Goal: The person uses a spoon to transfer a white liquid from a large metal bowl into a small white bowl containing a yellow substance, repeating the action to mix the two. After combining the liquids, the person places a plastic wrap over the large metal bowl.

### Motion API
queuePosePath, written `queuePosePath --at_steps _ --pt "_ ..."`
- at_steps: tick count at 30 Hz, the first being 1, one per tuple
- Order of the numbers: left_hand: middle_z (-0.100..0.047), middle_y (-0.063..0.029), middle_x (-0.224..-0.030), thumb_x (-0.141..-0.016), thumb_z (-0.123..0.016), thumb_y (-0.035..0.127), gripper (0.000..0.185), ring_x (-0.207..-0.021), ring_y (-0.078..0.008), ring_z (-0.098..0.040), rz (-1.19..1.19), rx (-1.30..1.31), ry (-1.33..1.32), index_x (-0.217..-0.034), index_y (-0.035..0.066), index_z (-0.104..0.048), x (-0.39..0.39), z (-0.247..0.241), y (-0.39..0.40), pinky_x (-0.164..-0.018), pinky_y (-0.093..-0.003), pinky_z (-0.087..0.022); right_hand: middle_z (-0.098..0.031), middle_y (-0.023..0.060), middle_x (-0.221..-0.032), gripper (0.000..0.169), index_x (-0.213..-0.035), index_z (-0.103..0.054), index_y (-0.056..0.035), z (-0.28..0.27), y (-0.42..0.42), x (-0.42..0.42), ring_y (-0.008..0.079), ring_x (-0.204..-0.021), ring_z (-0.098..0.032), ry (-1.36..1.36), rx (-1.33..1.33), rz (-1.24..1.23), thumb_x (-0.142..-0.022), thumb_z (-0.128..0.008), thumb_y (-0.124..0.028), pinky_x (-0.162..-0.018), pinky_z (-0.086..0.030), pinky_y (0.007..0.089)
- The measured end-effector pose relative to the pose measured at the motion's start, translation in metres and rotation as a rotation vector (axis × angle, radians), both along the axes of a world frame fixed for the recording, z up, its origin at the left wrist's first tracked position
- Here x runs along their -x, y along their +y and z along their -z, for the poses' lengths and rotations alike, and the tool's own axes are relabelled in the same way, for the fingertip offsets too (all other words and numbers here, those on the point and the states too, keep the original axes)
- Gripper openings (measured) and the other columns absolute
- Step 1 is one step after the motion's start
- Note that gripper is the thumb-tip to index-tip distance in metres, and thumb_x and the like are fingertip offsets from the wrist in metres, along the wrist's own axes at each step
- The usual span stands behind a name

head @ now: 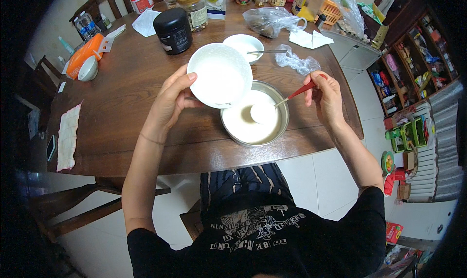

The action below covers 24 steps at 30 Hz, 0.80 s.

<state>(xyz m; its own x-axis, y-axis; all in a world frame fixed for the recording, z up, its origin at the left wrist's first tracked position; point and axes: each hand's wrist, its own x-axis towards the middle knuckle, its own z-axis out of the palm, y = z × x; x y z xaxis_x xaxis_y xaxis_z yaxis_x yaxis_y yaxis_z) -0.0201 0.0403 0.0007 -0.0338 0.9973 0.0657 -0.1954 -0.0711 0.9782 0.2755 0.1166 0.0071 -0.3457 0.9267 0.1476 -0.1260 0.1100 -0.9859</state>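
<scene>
My left hand (pixel 175 92) grips a white bowl (pixel 220 75) by its left side, tilted over the back left rim of a round metal pot (pixel 286 123). Creamy white liquid (pixel 240 123) lies in the pot. Between the fingers of my right hand (pixel 324 93) is the red handle of a ladle (pixel 301 91); its round bowl, which looks white, is at the liquid's surface. Behind the held bowl stands another white bowl (pixel 258 41) with a metal utensil (pixel 268 51) resting across its rim.
A crumpled clear plastic bag (pixel 299 61) lies behind the pot. Farther back are a black jar (pixel 173 31), a lidded glass jar (pixel 197 13), a filled plastic bag (pixel 270 22) and white tissue (pixel 310 39). At the left are a cloth (pixel 68 137), a phone (pixel 51 147) and a small bowl (pixel 88 69).
</scene>
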Motion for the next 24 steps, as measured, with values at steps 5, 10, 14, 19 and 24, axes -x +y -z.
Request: queuePosePath --at_steps 5,10,14,19,24 --pt "-0.054 -0.0225 -0.098 -0.076 -0.053 0.036 0.067 -0.084 -0.0223 -0.062 -0.018 0.000 -0.006 -0.123 -0.008 -0.033 -0.001 -0.001 0.000 -0.058 -0.0257 -0.056 -0.054 0.0052 -0.051 0.028 -0.075 -0.056 -0.0011 0.008 0.002 0.002 0.0089 -0.038 -0.047 -0.008 0.017 0.003 -0.088 -0.042 -0.022 -0.040 -0.039 0.0185" --pt "-0.054 -0.0228 -0.097 -0.075 -0.053 0.036 0.068 -0.082 -0.0225 -0.062 -0.032 0.001 0.004 -0.123 -0.008 -0.033 -0.001 -0.002 0.000 -0.057 -0.0255 -0.056 -0.053 0.0049 -0.051 0.028 -0.075 -0.055 -0.0013 0.008 0.001 0.003 0.0088 -0.039 -0.047 -0.014 0.009 0.001 -0.088 -0.042 -0.022 -0.040 -0.039 0.0187" --pt "-0.055 -0.0228 -0.096 -0.076 -0.053 0.036 0.067 -0.082 -0.0227 -0.062 -0.032 0.002 -0.002 -0.123 -0.008 -0.033 -0.002 -0.001 0.001 -0.057 -0.0258 -0.056 -0.054 0.0050 -0.051 0.028 -0.076 -0.055 -0.0013 0.007 0.000 0.002 0.0088 -0.039 -0.047 -0.021 0.009 0.002 -0.088 -0.042 -0.022 -0.040 -0.039 0.0188" --pt "-0.055 -0.0206 -0.096 -0.077 -0.053 0.034 0.064 -0.081 -0.0206 -0.062 -0.010 0.013 0.004 -0.122 -0.006 -0.035 0.000 0.002 0.003 -0.058 -0.0248 -0.056 -0.053 0.0046 -0.051 0.027 -0.075 -0.055 -0.0009 -0.009 0.003 0.002 0.0092 -0.039 -0.047 -0.017 0.003 -0.020 -0.087 -0.042 -0.021 -0.040 -0.039 0.0189" --pt "-0.056 -0.0180 -0.095 -0.078 -0.052 0.033 0.060 -0.078 -0.0177 -0.062 0.000 0.027 -0.007 -0.123 -0.004 -0.036 0.001 0.003 0.003 -0.058 -0.0232 -0.055 -0.052 0.0038 -0.050 0.029 -0.075 -0.055 -0.0007 -0.053 0.016 0.017 0.0092 -0.039 -0.045 -0.015 -0.028 -0.032 -0.087 -0.040 -0.022 -0.040 -0.037 0.0183"
